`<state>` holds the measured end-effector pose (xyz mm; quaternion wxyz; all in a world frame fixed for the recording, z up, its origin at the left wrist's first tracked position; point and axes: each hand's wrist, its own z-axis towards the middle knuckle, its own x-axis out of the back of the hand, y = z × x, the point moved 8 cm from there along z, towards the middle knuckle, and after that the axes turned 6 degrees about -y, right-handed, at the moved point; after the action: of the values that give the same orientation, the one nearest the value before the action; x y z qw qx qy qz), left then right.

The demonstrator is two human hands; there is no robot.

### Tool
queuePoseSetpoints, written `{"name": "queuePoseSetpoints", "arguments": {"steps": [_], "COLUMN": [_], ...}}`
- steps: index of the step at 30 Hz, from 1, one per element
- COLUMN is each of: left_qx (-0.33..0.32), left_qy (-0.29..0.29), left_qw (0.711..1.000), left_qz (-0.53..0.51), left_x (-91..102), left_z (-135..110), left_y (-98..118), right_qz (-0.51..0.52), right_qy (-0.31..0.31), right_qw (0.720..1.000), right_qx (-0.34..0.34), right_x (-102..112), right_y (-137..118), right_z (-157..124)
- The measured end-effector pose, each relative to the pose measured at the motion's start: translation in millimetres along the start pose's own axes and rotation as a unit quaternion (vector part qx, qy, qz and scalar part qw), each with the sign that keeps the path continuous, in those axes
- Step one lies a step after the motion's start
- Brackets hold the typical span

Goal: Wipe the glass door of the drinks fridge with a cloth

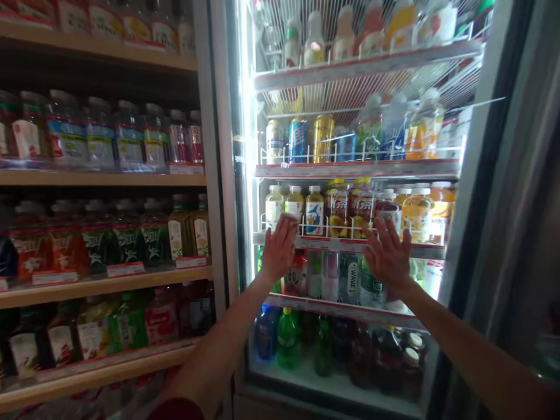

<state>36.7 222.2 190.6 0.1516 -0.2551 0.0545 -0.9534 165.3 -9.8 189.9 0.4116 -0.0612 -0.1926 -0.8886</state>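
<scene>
Both of my arms reach forward toward a lit drinks cooler (332,238). My left hand (279,248) is raised with its fingers stretched out, in front of the left part of the middle shelves. Small bottles with pale caps, among them one with a blue whale-like label (314,211), stand close by it. My right hand (388,251) is spread and holds nothing, in front of yellow-capped tea bottles (362,204) and a dark bottle (388,207). Below it stands a bottle marked WAVE (352,277). Whether glass lies between my hands and the shelves, I cannot tell.
White wire rails front the cooler's shelves, with cans (324,137) and bottles above and green bottles (287,338) at the bottom. To the left, wooden shelves (100,178) carry rows of bottles. A grey upright frame (214,175) separates them. A dark frame edges the right.
</scene>
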Motion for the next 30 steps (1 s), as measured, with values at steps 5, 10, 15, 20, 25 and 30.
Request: {"name": "queuePoseSetpoints", "arguments": {"steps": [5,10,15,20,25,30], "left_qx": [0.180,0.072,0.068,0.150,0.061,0.179], "left_qy": [0.067,0.012,0.025,0.090,0.027,0.047], "left_qw": [0.981,0.997,0.997,0.985,0.997,0.982], "left_qz": [0.008,0.004,0.013,-0.007,-0.023,-0.032], "left_x": [22.3,18.2,30.3,42.1,40.2,48.5], "left_z": [20,42,59,73,90,98], "left_y": [-51,-23,-35,-58,-42,-60], "right_qz": [0.004,0.009,0.005,-0.001,0.025,0.022], "right_qy": [-0.004,-0.006,-0.012,0.006,0.004,-0.001], "right_qw": [1.000,1.000,1.000,1.000,1.000,1.000], "right_qx": [-0.012,-0.020,-0.018,-0.012,-0.012,-0.010], "right_x": [-1,-1,-1,2,1,0], "right_y": [0,1,0,-2,0,1], "right_z": [-1,0,0,2,2,1]}}
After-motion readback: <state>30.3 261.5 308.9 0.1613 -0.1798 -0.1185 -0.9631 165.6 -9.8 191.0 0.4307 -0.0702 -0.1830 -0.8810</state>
